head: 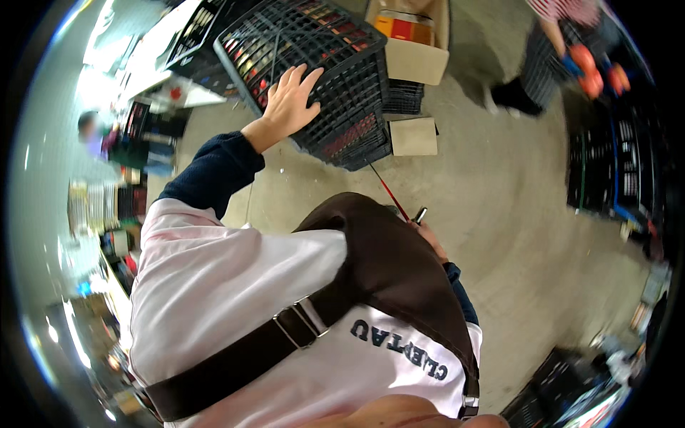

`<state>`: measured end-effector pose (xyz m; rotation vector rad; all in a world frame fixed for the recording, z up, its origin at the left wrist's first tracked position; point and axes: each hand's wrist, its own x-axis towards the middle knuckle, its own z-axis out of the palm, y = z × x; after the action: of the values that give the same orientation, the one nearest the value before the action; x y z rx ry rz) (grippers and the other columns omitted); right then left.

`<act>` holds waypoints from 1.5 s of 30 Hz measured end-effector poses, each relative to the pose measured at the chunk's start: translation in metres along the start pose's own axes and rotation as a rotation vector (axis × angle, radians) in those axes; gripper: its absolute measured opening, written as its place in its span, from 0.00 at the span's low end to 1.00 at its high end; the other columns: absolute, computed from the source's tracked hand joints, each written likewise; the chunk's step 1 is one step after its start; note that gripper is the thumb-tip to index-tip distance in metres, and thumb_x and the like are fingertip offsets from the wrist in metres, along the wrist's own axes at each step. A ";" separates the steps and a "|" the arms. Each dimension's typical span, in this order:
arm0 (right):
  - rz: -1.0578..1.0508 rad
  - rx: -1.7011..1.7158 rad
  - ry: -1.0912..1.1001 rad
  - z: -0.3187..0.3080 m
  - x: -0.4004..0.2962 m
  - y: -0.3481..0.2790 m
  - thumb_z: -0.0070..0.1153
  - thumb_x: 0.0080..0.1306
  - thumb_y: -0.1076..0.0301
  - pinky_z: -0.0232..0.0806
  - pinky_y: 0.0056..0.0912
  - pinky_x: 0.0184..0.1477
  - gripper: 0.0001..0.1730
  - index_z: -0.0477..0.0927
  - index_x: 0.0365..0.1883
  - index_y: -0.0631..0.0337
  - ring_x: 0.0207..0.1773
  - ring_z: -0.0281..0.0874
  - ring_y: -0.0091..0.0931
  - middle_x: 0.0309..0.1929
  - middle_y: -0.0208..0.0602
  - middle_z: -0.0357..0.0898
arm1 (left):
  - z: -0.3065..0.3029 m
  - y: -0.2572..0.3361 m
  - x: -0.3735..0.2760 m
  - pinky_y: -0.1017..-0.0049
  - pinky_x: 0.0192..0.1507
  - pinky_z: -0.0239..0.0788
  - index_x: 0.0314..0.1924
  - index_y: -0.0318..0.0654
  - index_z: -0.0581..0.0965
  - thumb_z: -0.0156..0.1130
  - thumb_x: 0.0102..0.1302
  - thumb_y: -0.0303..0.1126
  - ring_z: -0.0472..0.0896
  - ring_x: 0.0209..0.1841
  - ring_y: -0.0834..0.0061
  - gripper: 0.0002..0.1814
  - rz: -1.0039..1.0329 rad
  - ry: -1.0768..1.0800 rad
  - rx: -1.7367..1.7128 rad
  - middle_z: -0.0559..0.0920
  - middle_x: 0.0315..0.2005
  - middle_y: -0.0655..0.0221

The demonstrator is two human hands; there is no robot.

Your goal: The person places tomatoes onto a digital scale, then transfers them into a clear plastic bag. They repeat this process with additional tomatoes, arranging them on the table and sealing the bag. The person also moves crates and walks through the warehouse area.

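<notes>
My left hand (291,104) lies with spread fingers against the side of the top black plastic crate (342,69) in a tall stack. Red and yellowish items show through its lattice. A taut red strap (389,190) runs from the foot of the stack to my right hand (431,238), low beside my brown apron. The fingers of that hand are partly hidden, closed around the strap's end. A small dark and silver object (421,215) sticks out by them; what it is cannot be told.
Behind the stack are an open cardboard box (417,61) on black crates and a flat cardboard piece (413,137). A person in orange gloves (588,75) stands upper right, near stacked black crates (594,171). Another person (128,144) is at left. More crates (551,385) stand lower right.
</notes>
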<state>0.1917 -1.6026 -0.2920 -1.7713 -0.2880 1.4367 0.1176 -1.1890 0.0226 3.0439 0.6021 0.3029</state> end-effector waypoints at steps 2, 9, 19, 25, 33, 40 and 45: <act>0.045 0.303 -0.134 -0.012 0.010 0.003 0.49 0.75 0.62 0.69 0.34 0.44 0.12 0.73 0.47 0.61 0.41 0.76 0.26 0.39 0.35 0.79 | -0.003 0.033 -0.021 0.50 0.62 0.59 0.64 0.45 0.70 0.61 0.55 0.34 0.63 0.67 0.52 0.33 0.000 0.208 0.087 0.67 0.64 0.54; 0.208 0.550 -0.413 0.007 0.038 -0.075 0.47 0.65 0.77 0.71 0.38 0.48 0.13 0.67 0.48 0.60 0.45 0.77 0.31 0.44 0.40 0.77 | 0.119 0.148 -0.158 0.57 0.55 0.69 0.57 0.36 0.74 0.60 0.56 0.36 0.75 0.52 0.49 0.27 -0.294 -0.332 -0.340 0.78 0.48 0.50; -0.228 -0.516 -0.022 0.062 0.049 -0.102 0.49 0.61 0.73 0.67 0.45 0.56 0.24 0.69 0.59 0.61 0.55 0.74 0.35 0.50 0.43 0.75 | 0.255 0.163 -0.211 0.58 0.43 0.71 0.44 0.28 0.76 0.61 0.56 0.31 0.81 0.42 0.50 0.18 -0.830 -0.339 -1.077 0.82 0.36 0.45; -0.954 -1.525 -0.363 0.066 0.043 -0.169 0.63 0.57 0.61 0.65 0.49 0.60 0.35 0.68 0.62 0.63 0.61 0.71 0.49 0.56 0.57 0.74 | 0.225 0.150 -0.193 0.61 0.49 0.72 0.51 0.30 0.72 0.65 0.56 0.33 0.81 0.47 0.50 0.24 -0.693 -0.256 -1.178 0.82 0.40 0.47; -0.408 -1.456 -0.838 0.066 0.092 -0.155 0.52 0.66 0.60 0.69 0.47 0.52 0.16 0.81 0.44 0.61 0.50 0.79 0.41 0.47 0.45 0.82 | 0.243 0.153 -0.274 0.70 0.50 0.71 0.55 0.32 0.72 0.59 0.61 0.32 0.80 0.49 0.67 0.22 -1.059 0.210 -1.449 0.81 0.45 0.57; 0.244 -0.897 -1.378 0.022 0.061 -0.168 0.46 0.69 0.66 0.65 0.29 0.52 0.12 0.79 0.45 0.60 0.52 0.71 0.21 0.48 0.26 0.77 | 0.238 0.279 -0.339 0.72 0.53 0.69 0.66 0.38 0.66 0.55 0.70 0.39 0.78 0.52 0.72 0.28 -1.735 0.669 -1.487 0.79 0.52 0.61; 0.249 -1.251 -1.223 -0.037 0.122 -0.093 0.47 0.68 0.67 0.65 0.25 0.43 0.11 0.76 0.45 0.59 0.44 0.71 0.19 0.44 0.30 0.76 | 0.208 0.497 -0.461 0.69 0.51 0.68 0.63 0.44 0.67 0.49 0.73 0.43 0.77 0.52 0.72 0.22 -2.385 1.131 -1.193 0.80 0.48 0.66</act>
<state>0.2932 -1.4832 -0.3124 -1.4190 -1.9823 2.7085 -0.0733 -1.8210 -0.2361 -0.2049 1.9847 1.1593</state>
